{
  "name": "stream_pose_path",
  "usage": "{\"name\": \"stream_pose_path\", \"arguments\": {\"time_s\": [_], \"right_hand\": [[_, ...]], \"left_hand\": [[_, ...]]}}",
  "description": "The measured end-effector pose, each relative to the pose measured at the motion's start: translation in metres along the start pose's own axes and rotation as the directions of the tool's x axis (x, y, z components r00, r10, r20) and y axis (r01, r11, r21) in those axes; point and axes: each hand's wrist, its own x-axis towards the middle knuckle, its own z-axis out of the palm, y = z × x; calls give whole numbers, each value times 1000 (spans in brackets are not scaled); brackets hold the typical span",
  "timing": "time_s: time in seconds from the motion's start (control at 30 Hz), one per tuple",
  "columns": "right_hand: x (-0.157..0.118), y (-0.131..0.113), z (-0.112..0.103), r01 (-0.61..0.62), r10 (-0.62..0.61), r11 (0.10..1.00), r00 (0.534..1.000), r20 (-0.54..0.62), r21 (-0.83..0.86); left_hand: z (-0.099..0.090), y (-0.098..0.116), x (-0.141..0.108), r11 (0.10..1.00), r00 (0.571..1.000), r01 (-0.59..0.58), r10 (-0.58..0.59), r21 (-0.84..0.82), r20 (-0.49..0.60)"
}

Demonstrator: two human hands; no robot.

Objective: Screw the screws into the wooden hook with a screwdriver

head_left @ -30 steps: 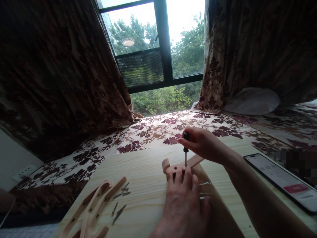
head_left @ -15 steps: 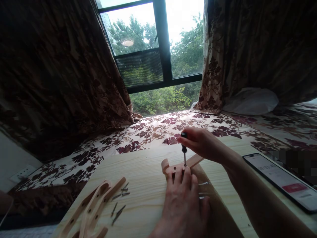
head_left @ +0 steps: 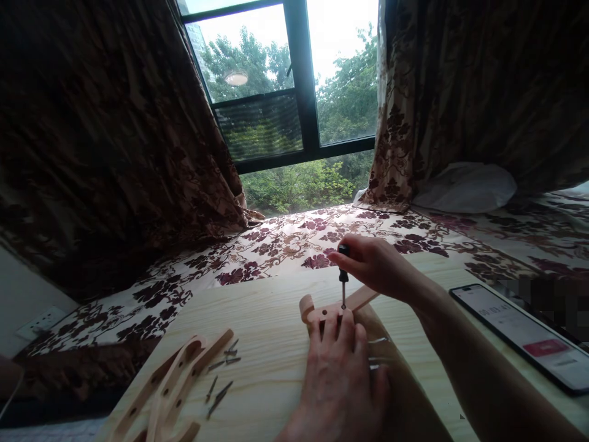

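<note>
Right hand (head_left: 368,263), curled tight round the screwdriver (head_left: 343,276), has barely shifted, tip unmoved, so work likely remains on one hole; left hand (head_left: 335,374), flattish, pins the wooden hook (head_left: 306,308) on the board (head_left: 257,313).

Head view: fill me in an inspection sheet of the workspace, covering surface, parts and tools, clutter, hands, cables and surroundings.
Surface: pale wood-grained board.
Parts and tools: wooden piece, with screwdriver nearly upright on it; curved wooden parts and loose screws lie left.
Clutter: phone at right.
Hands: left hand rests fingertips on wooden piece; right hand grips screwdriver handle.
Cables: thin pale line at left edge, possibly a cord.
Surroundings: window, patterned curtains.
</note>
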Motion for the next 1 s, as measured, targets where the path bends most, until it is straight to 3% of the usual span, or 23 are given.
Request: {"name": "stream_pose_path", "arguments": {"time_s": [0.3, 1.0], "right_hand": [[-3, -1, -4, 41, -44, 997, 998, 40, 72], [-1, -1, 0, 9, -9, 1000, 1000, 6, -16]], "left_hand": [[-2, 1, 1, 1000, 1000, 2, -2, 4, -5], [-8, 3, 2, 999, 1000, 22, -22, -39, 23]]}}
